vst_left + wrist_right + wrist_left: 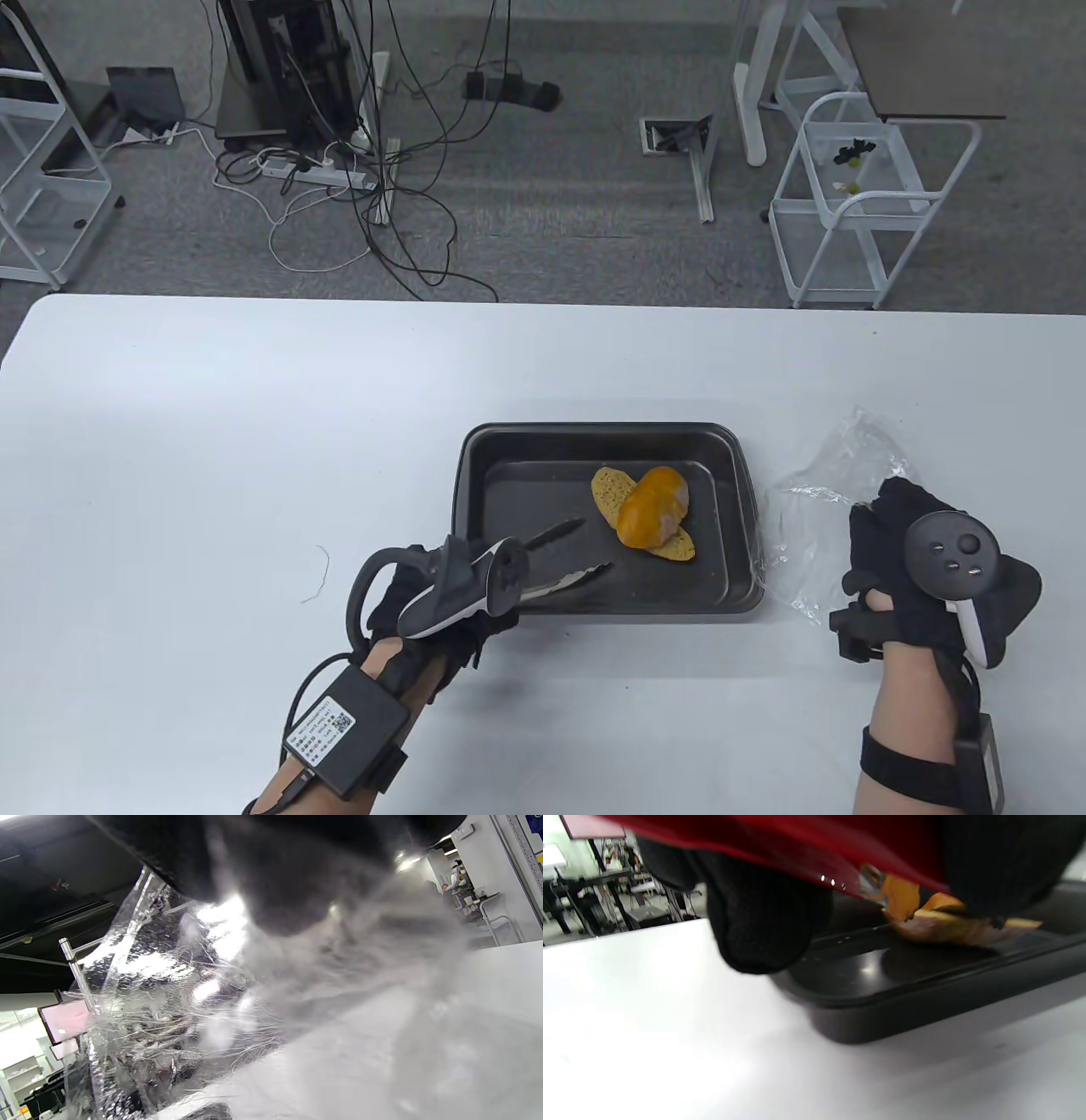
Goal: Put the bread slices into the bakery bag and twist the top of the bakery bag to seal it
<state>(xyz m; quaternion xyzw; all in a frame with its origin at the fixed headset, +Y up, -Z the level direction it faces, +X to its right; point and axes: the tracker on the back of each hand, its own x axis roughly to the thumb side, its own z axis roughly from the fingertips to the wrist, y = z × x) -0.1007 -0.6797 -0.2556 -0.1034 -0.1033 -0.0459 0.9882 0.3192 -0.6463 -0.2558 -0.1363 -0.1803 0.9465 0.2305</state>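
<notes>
A black tray (594, 433) sits mid-table with bread slices in it: an orange-crusted piece (653, 509) lying over flatter yellow slices (612, 492). My left hand (488, 624), at the tray's near left corner, grips metal tongs (564, 556). Their black tips are spread apart inside the tray, short of the bread. In the left wrist view the bread (946, 925) lies just beyond my gloved fingers (759, 929). My right hand (882, 543) holds the clear crumpled bag (836, 484) to the right of the tray. The bag (169, 1005) fills the right wrist view.
The white table (254, 424) stretches wide to the left and back of the tray. A short thread (321, 573) lies left of my left hand. Beyond the far edge are the floor, cables and a white cart (865, 204).
</notes>
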